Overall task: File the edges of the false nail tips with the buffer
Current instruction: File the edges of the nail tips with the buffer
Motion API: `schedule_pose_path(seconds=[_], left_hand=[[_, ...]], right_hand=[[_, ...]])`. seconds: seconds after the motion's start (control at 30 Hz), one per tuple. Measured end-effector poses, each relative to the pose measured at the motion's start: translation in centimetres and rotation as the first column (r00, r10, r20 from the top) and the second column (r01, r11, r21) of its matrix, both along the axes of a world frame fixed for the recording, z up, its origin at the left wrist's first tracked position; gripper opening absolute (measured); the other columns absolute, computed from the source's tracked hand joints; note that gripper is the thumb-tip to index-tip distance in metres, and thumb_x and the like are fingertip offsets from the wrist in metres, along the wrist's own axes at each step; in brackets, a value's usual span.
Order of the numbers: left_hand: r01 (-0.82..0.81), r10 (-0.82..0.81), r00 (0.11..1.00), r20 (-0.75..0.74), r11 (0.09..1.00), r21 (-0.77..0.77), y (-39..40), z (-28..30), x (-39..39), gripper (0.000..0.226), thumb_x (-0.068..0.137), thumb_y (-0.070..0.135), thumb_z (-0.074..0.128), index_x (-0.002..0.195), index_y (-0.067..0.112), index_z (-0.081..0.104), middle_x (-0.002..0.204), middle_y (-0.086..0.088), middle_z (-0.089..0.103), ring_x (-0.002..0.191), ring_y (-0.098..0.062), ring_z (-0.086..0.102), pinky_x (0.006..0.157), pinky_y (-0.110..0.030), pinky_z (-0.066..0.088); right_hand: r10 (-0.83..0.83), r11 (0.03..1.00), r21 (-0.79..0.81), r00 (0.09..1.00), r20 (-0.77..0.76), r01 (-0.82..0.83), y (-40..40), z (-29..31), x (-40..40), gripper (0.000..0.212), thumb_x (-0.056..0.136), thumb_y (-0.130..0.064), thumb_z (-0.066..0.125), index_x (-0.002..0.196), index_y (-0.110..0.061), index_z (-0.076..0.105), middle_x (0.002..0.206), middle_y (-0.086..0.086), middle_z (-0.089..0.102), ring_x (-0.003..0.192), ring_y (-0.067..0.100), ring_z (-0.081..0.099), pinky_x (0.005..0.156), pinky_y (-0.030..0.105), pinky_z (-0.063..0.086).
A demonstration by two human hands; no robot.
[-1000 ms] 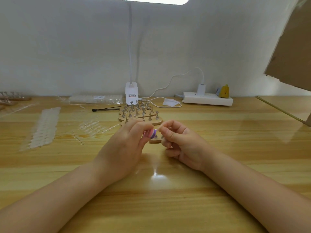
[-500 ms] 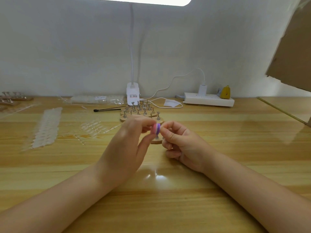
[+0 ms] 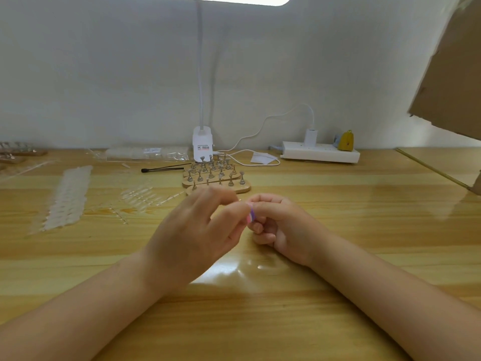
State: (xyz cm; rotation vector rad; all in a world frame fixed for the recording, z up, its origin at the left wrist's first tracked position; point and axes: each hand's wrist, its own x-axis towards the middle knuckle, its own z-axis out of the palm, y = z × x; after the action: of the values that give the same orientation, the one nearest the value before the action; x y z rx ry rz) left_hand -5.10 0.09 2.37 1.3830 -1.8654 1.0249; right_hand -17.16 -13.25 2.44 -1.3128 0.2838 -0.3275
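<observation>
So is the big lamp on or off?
On. The lamp glows bright white at the top edge, and its light shines back off the table below the hands.

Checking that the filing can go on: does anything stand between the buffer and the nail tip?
Nothing visible does. The left hand pinches the buffer right against the right hand's fingertips. The nail tip itself is too small to make out.

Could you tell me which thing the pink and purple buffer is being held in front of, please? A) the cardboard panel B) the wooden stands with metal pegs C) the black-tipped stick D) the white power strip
B: the buffer, pinched between the left hand and the right hand, sits just nearer the camera than the wooden stands.
</observation>
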Motion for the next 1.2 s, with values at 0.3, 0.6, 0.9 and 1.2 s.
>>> schedule_pose_path(seconds=[0.3, 0.6, 0.9, 1.2], left_hand=[[-0.005, 0.003, 0.996, 0.095, 1.000, 0.023, -0.2, -0.4, 0.2, 0.021, 0.085, 0.006, 0.065, 0.100, 0.013, 0.051, 0.087, -0.011, 0.066, 0.077, -0.024, 0.062, 0.073, -0.033, 0.053], [0.026, -0.026, 0.994, 0.109, 1.000, -0.004, -0.4, -0.3, 0.4, 0.021, 0.084, 0.006, 0.064, 0.099, 0.016, 0.052, 0.096, -0.003, 0.057, 0.079, -0.021, 0.057, 0.075, -0.031, 0.049], [0.060, -0.054, 0.991, 0.121, 0.997, -0.048, -0.3, -0.3, 0.8, 0.025, 0.084, 0.009, 0.067, 0.103, 0.017, 0.051, 0.097, -0.003, 0.057, 0.079, -0.021, 0.059, 0.073, -0.032, 0.050], [0.049, -0.047, 0.998, 0.051, 0.997, -0.051, 0.0, 0.0, 1.4, 0.023, 0.085, 0.009, 0.063, 0.101, 0.016, 0.049, 0.092, -0.005, 0.061, 0.078, -0.021, 0.058, 0.075, -0.028, 0.047]], right_hand=[[-0.005, 1.000, 0.000, 1.000, -0.013, 0.005, 0.2, 0.2, 0.0, 0.009, 0.073, -0.016, 0.063, 0.079, -0.010, 0.059, 0.060, 0.000, 0.046, 0.053, 0.009, 0.038, 0.043, 0.019, 0.020], [0.054, 0.998, -0.015, 0.999, 0.003, -0.054, -0.1, 0.0, 0.1, 0.011, 0.074, -0.013, 0.068, 0.079, -0.011, 0.059, 0.062, -0.001, 0.048, 0.053, 0.008, 0.041, 0.041, 0.017, 0.024], [0.182, 0.983, -0.016, 0.983, 0.024, -0.182, -0.5, -0.2, 0.0, 0.004, 0.084, -0.016, 0.056, 0.082, -0.012, 0.057, 0.068, 0.000, 0.051, 0.056, 0.007, 0.045, 0.043, 0.016, 0.029], [0.295, 0.954, -0.048, 0.955, 0.010, -0.295, -0.8, -0.1, -0.2, 0.007, 0.086, -0.017, 0.052, 0.081, -0.015, 0.058, 0.069, -0.005, 0.053, 0.060, 0.007, 0.047, 0.046, 0.015, 0.030]])
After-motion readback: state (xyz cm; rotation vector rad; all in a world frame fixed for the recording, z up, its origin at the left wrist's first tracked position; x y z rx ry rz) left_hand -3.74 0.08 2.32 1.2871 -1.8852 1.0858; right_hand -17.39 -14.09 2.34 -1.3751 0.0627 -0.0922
